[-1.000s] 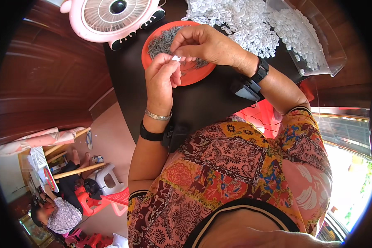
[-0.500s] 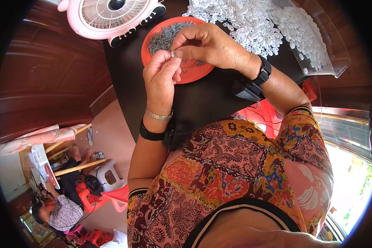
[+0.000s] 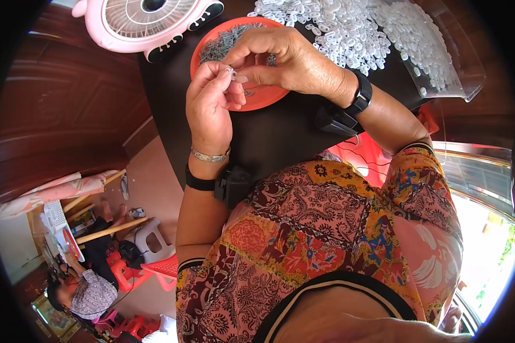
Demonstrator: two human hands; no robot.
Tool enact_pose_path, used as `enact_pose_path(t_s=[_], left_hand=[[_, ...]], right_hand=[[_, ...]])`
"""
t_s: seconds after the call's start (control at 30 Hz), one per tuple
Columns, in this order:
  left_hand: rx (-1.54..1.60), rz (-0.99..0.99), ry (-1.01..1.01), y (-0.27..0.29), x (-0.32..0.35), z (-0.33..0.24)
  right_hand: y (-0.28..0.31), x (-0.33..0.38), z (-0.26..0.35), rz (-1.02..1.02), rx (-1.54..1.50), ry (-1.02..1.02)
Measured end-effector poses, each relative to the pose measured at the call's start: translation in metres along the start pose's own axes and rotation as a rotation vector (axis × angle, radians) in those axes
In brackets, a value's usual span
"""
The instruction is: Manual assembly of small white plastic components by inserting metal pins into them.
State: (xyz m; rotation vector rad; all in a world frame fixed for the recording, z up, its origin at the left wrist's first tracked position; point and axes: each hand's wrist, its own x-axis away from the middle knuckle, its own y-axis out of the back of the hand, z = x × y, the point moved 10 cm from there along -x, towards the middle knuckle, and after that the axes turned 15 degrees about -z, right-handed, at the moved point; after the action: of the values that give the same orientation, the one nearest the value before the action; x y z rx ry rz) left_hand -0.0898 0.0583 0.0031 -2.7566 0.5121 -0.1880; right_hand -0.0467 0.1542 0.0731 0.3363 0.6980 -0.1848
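Two hands: left hand (image 3: 212, 103) and right hand (image 3: 280, 60) meet above the orange plate (image 3: 257, 97).
Grip: both pinch one tiny white piece (image 3: 230, 71) at their fingertips.
Handling: likely light, stiff, slippery; best nipped by its edges.
Surface: dark, heaped with white pieces (image 3: 349, 28).

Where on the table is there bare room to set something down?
Bare dark tabletop lies between the orange dish and the person's lap, under the right wrist. The far side is crowded: pink fan, the dish, and the pile of white pieces.
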Motion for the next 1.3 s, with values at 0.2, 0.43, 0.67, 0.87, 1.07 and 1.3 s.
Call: enact_pose_path(t_s=[0.2, 0.43, 0.67, 0.87, 1.07, 1.3], left_hand=[[-0.15, -0.03, -0.099, 0.001, 0.0, -0.006], [-0.031, -0.166, -0.154, 0.02, -0.005, -0.016], [-0.033, -0.163, -0.087, 0.02, -0.006, -0.01], [-0.051, -0.163, -0.072, 0.02, -0.005, -0.008], [-0.047, -0.139, -0.066, 0.017, -0.006, -0.005], [-0.076, -0.116, -0.021, 0.012, -0.001, 0.003]], right_hand=[[0.0, -0.001, -0.006, 0.035, 0.086, -0.023], [-0.004, 0.008, -0.028, 0.219, 0.683, 0.193], [-0.027, 0.02, -0.036, 0.301, 0.787, 0.333], [-0.037, 0.02, -0.052, 0.353, 0.965, 0.344], [-0.016, 0.009, -0.061, 0.226, 0.851, 0.169], [0.017, -0.005, -0.058, -0.053, 0.157, -0.269]])
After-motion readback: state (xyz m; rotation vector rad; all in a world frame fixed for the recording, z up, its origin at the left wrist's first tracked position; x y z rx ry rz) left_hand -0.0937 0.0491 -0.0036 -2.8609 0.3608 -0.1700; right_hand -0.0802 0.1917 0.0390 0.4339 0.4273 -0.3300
